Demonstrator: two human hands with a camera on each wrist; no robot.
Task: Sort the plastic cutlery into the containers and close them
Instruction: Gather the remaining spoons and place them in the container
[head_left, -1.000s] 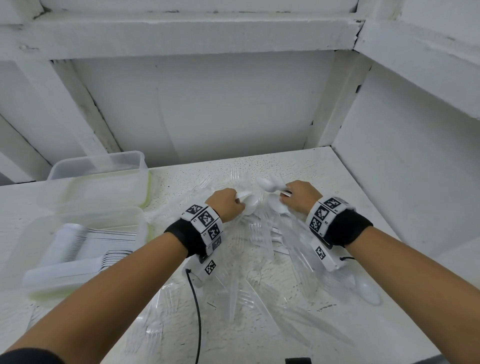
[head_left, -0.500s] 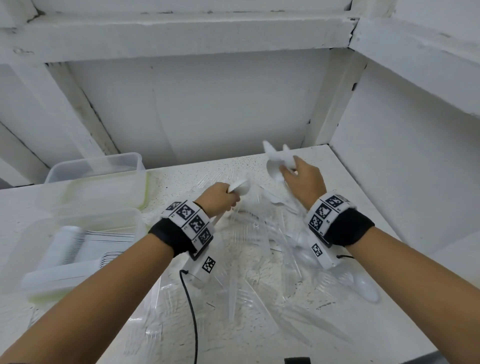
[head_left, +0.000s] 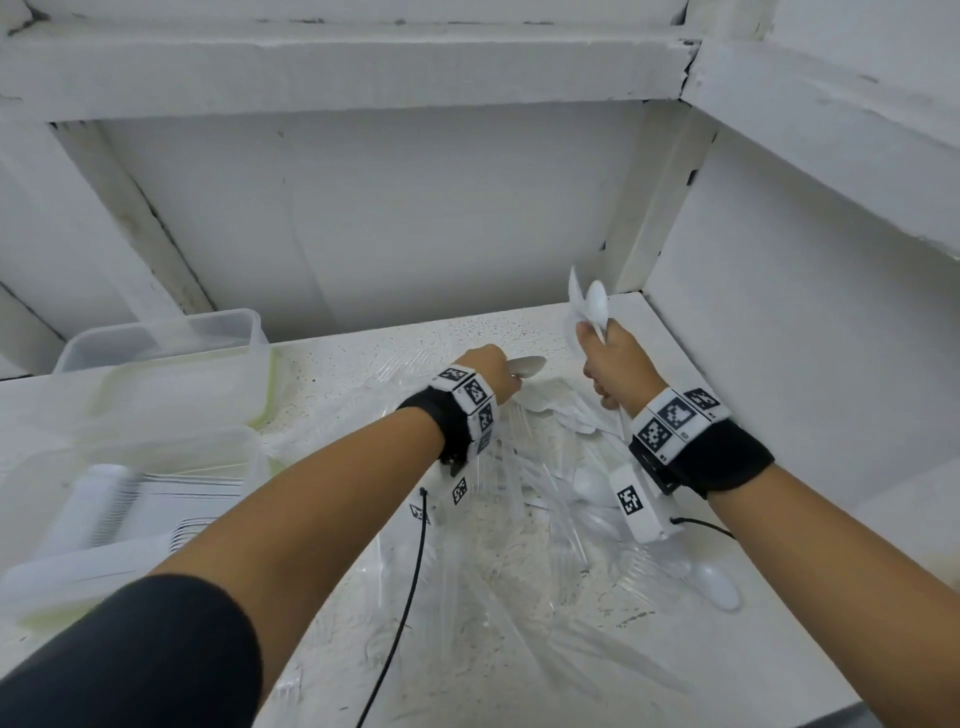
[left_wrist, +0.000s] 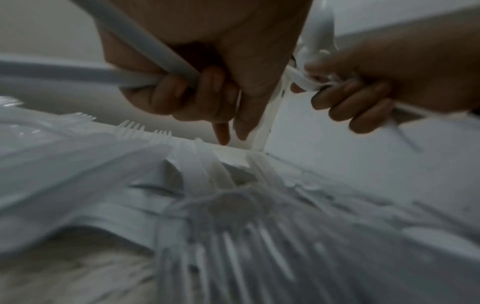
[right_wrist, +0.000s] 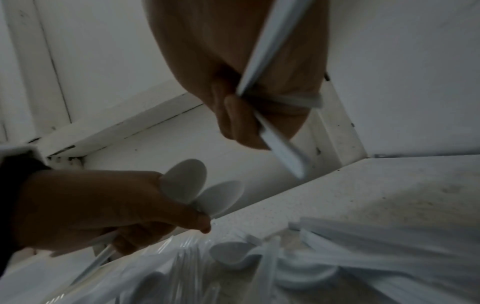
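Mid-sort, picking spoons out of the pile (head_left: 519, 519) spread over the desk (head_left: 363, 343). On the desk's left, nearer tub (head_left: 171, 457) open, with knives stacked in a row; farther tub (head_left: 161, 338) apparently empty, clear lid (head_left: 182, 395) lying between. Left hand (head_left: 483, 371) low over the pile, fingers (left_wrist: 213, 96) curled round a couple of white spoons (right_wrist: 202, 191). Right hand (head_left: 618, 364) raised, clutching more spoons (head_left: 592, 306). Next, probably: carry both bunches left and lay them in the empty tub without scattering any.

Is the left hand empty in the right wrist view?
No: the left hand grips white plastic spoons, their bowls fanning out above the thumb.
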